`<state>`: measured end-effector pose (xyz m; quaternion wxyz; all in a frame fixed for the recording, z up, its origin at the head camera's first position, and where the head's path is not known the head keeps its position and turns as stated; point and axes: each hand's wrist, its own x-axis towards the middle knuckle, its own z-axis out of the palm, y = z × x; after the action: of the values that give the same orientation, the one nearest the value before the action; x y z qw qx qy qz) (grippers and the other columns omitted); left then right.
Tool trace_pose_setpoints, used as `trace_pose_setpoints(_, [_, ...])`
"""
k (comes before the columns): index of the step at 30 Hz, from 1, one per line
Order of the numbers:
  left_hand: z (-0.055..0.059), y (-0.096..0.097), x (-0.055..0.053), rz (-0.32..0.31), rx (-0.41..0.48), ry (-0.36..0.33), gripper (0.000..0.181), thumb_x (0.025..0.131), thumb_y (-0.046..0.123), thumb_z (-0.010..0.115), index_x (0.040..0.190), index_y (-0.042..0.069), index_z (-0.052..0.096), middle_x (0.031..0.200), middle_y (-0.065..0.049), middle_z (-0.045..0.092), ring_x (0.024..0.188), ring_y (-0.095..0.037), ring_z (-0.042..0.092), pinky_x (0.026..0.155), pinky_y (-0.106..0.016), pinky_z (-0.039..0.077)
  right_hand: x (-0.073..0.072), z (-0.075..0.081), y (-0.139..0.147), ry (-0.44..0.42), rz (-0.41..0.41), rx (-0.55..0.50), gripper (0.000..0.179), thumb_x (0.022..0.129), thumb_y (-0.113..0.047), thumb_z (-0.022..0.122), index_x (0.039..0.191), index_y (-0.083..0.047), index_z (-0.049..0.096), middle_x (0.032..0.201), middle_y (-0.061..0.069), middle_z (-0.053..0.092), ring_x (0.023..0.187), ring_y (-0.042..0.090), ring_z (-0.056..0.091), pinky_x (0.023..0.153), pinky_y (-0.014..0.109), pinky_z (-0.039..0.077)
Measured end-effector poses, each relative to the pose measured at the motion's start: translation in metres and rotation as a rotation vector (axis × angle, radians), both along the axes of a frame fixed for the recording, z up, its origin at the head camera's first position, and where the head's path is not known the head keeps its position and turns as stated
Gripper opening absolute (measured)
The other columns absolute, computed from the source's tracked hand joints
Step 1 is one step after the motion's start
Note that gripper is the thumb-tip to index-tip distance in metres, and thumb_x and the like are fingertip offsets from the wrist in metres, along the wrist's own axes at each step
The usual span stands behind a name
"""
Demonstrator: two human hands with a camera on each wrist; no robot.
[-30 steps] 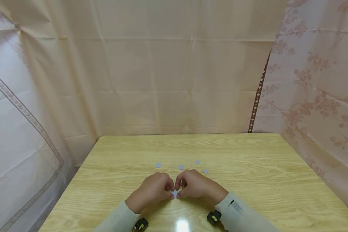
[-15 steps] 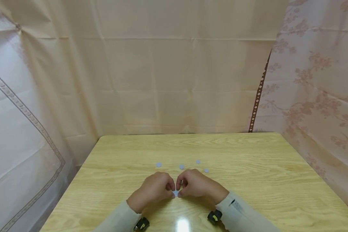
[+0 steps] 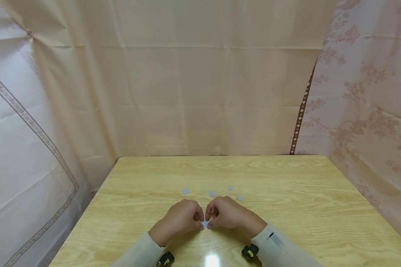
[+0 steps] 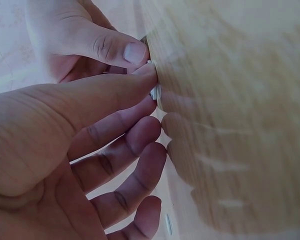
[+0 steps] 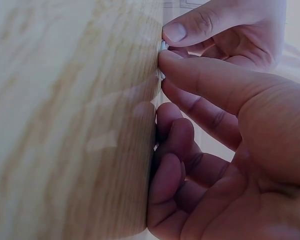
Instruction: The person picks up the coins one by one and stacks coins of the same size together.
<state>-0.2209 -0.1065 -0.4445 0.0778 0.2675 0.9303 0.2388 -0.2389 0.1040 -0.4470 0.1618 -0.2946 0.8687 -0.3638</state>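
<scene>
A small pale disc [image 3: 205, 224] lies close on the table between both hands. My left hand [image 3: 183, 218] pinches its left side, thumb nearest me and index finger behind. From the other side my right hand [image 3: 230, 214] pinches it the same way, so the two thumbs nearly meet. In the left wrist view the disc's whitish edge [image 4: 154, 93] shows past the thumb and looks layered, like thin pieces stacked. The right wrist view gives only slivers of that edge [image 5: 163, 45] beside the thumb; fingertips hide most of it. The other fingers of both hands curl near the tabletop.
Beyond the hands, several more pale discs lie flat on the wooden table [image 3: 137, 196]: one disc [image 3: 185, 191] at left, another [image 3: 212, 193] in the middle, others to the right. A beige curtain [image 3: 200, 92] hangs behind the table's far edge. Black wrist cameras [image 3: 249, 251] sit under the sleeves.
The head view has shifted slightly, so everything sits a little further right and lower. Both hands keep the same pinch on the disc, and the other discs stay in place.
</scene>
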Motion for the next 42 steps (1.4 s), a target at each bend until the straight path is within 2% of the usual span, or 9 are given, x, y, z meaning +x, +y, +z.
trace_pose_setpoints(8, [0.0021, 0.0006, 0.0031, 0.009, -0.006, -0.018, 0.014, 0.077, 0.021, 0.091, 0.079, 0.022, 0.077, 0.072, 0.018, 0.063, 0.065, 0.0, 0.054, 0.059, -0.022, 0.047, 0.0007, -0.004, 0.0007, -0.021, 0.005, -0.003, 0.014, 0.081, -0.012, 0.087, 0.087, -0.017, 0.075, 0.066, -0.004, 0.062, 0.058, 0.005, 0.052, 0.054, 0.022, 0.043])
trace_pose_setpoints(18, [0.0068, 0.003, -0.0005, 0.004, -0.034, 0.023, 0.014, 0.075, 0.024, 0.093, 0.08, 0.023, 0.079, 0.071, 0.019, 0.064, 0.066, 0.0, 0.053, 0.06, -0.022, 0.046, -0.0002, 0.0011, 0.0005, -0.003, 0.015, 0.005, 0.016, 0.083, -0.009, 0.085, 0.092, -0.017, 0.074, 0.068, -0.005, 0.061, 0.06, 0.006, 0.052, 0.056, 0.022, 0.043])
trace_pose_setpoints(24, [0.005, 0.0015, -0.0015, 0.028, -0.033, 0.022, 0.015, 0.076, 0.024, 0.092, 0.08, 0.023, 0.078, 0.071, 0.019, 0.062, 0.066, -0.001, 0.053, 0.06, -0.022, 0.046, -0.0013, -0.0021, -0.0011, 0.014, 0.009, 0.013, 0.016, 0.083, -0.01, 0.085, 0.091, -0.018, 0.075, 0.068, -0.006, 0.061, 0.06, 0.005, 0.052, 0.056, 0.022, 0.042])
trace_pose_setpoints(42, [0.0011, -0.0026, -0.0007, 0.023, -0.071, 0.031, 0.015, 0.076, 0.024, 0.092, 0.08, 0.024, 0.077, 0.074, 0.019, 0.063, 0.067, 0.0, 0.054, 0.06, -0.023, 0.047, 0.0002, -0.0043, -0.0019, 0.01, 0.005, 0.009, 0.015, 0.082, -0.009, 0.086, 0.089, -0.017, 0.075, 0.066, -0.004, 0.061, 0.057, 0.005, 0.05, 0.053, 0.022, 0.041])
